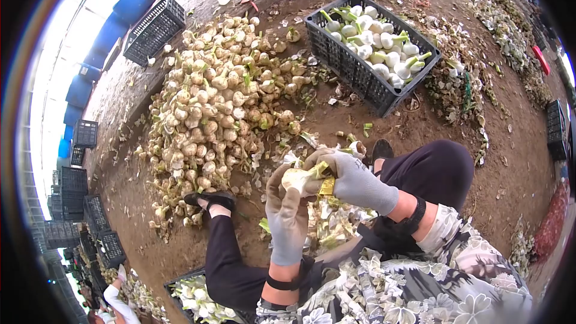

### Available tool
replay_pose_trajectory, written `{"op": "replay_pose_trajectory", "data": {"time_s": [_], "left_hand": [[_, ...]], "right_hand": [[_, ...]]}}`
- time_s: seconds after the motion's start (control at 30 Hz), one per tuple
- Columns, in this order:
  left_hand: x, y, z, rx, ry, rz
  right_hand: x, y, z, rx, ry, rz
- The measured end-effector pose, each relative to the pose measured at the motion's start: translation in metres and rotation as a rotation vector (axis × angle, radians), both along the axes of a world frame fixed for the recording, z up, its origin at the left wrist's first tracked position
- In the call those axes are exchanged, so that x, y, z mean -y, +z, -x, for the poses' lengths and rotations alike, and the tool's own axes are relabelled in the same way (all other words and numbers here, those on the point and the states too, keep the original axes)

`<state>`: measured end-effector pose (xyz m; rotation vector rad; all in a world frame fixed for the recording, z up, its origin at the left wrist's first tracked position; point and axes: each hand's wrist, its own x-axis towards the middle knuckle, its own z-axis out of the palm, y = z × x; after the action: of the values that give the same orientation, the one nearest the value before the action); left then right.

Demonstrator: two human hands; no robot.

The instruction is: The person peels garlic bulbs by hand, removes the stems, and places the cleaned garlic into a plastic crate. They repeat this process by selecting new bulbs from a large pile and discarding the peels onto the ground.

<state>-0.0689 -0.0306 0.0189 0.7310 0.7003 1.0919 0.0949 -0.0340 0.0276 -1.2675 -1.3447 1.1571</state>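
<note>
In front of my lap, both of my gloved hands meet at one garlic bulb (295,179) with a green stem. The fingers of my left hand (287,219) are closed round the bulb from below and the left. My right hand (363,183) is closed at the stem end. A small yellow-wrapped tool (327,187) shows under its fingers; the blade, if any, is hidden. Beneath the hands lie peeled skins and cut stems (333,222). Ahead and to the left is a large heap of unpeeled garlic (210,105).
A black crate (342,54) of clean white garlic stands ahead to the right. Another crate (171,288) with pale trimmings or garlic sits by my left leg. An upturned-looking black crate (155,30) is beyond the heap. Another person (120,303) is at lower left.
</note>
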Motion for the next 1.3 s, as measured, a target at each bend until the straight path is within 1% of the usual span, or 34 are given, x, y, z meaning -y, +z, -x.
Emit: {"op": "replay_pose_trajectory", "data": {"time_s": [0.03, 0.1, 0.2, 0.23, 0.3, 0.33, 0.37, 0.4, 0.43, 0.47, 0.5, 0.53, 0.57, 0.6, 0.63, 0.7, 0.73, 0.8, 0.83, 0.87, 0.9, 0.97, 1.03, 1.1, 1.13, 1.17, 1.23, 1.27, 1.3], "left_hand": [[-0.001, 0.002, 0.002, 0.055, -0.044, 0.076], [-0.002, -0.003, 0.005, 0.027, -0.046, 0.089], [-0.001, -0.006, 0.009, -0.012, -0.051, 0.128], [-0.001, -0.001, 0.007, -0.023, -0.044, 0.16], [-0.002, 0.002, 0.004, -0.034, -0.021, 0.193], [-0.002, 0.002, 0.004, -0.02, -0.034, 0.185], [-0.002, 0.003, 0.006, -0.011, -0.027, 0.171], [-0.001, -0.003, 0.01, -0.151, -0.021, -0.005], [0.001, 0.01, 0.005, -0.031, 0.002, -0.024], [0.004, 0.0, 0.005, -0.217, 0.067, -0.155], [-0.001, -0.024, 0.008, -0.571, 0.145, -0.529], [-0.001, 0.0, 0.011, -0.755, 0.267, -0.7], [-0.005, 0.003, 0.012, -0.84, 0.351, -0.822], [-0.002, 0.012, 0.015, -0.787, 0.338, -0.712], [-0.005, 0.018, 0.018, -0.736, 0.377, -0.686], [-0.015, 0.014, 0.037, -0.615, 0.481, -0.692], [-0.021, 0.018, 0.054, -0.549, 0.569, -0.687], [-0.015, 0.059, 0.094, -0.099, 0.703, -0.306], [-0.012, 0.075, 0.122, 0.041, 0.783, -0.312], [-0.006, 0.076, 0.158, 0.036, 0.886, -0.282], [0.005, 0.078, 0.189, 0.123, 1.002, -0.309], [0.037, 0.08, 0.251, 0.449, 1.231, -0.227], [0.087, 0.065, 0.313, 0.497, 1.394, -0.342], [0.134, 0.069, 0.343, 0.308, 1.621, -0.436], [0.163, 0.053, 0.369, 0.212, 1.747, -0.45], [0.183, 0.052, 0.38, 0.343, 1.837, -0.449], [0.215, 0.05, 0.398, 0.36, 2.042, -0.499], [0.226, 0.055, 0.403, 0.66, 2.047, -0.353], [0.231, 0.054, 0.405, 0.664, 2.046, -0.351]], "right_hand": [[0.001, -0.001, -0.001, 0.003, 0.029, -0.002], [0.001, -0.003, -0.003, -0.011, 0.033, -0.028], [-0.002, -0.001, -0.01, -0.184, 0.182, 0.091], [-0.002, 0.002, -0.01, -0.183, 0.19, 0.093], [-0.001, 0.01, -0.01, -0.458, 0.192, 0.313], [-0.002, 0.006, -0.01, -0.303, 0.184, 0.263], [-0.001, 0.004, -0.008, -0.227, 0.169, 0.257], [0.001, 0.006, -0.006, -0.158, 0.147, 0.194], [0.005, -0.012, -0.002, -0.166, 0.062, 0.272], [0.004, -0.014, -0.003, -0.103, 0.054, 0.375], [0.003, 0.008, 0.006, -0.243, 0.027, 0.447], [0.002, 0.014, 0.0, -0.094, 0.138, 0.443], [0.002, 0.011, 0.005, -0.004, 0.193, 0.15], [0.003, 0.006, 0.009, -0.225, 0.199, 0.218], [0.004, 0.001, 0.013, -0.444, 0.195, 0.29], [0.005, 0.003, 0.018, -0.522, 0.274, 0.288], [0.004, 0.006, 0.019, -0.521, 0.301, 0.283], [0.002, 0.009, 0.017, -0.449, 0.29, 0.323], [0.002, 0.002, 0.015, -0.452, 0.258, 0.315], [0.0, -0.003, 0.013, -0.444, 0.257, 0.315], [-0.001, -0.006, 0.011, -0.434, 0.257, 0.316], [-0.001, -0.011, 0.009, -0.403, 0.27, 0.311], [0.001, -0.014, 0.011, -0.35, 0.264, 0.308], [0.003, -0.011, 0.016, -0.329, 0.276, 0.312], [0.003, -0.013, 0.017, -0.325, 0.301, 0.316], [0.002, -0.016, 0.016, -0.315, 0.299, 0.338], [0.001, -0.018, 0.019, -0.301, 0.307, 0.359], [0.0, -0.02, 0.021, -0.303, 0.312, 0.36], [0.001, -0.022, 0.022, -0.303, 0.308, 0.361]]}}
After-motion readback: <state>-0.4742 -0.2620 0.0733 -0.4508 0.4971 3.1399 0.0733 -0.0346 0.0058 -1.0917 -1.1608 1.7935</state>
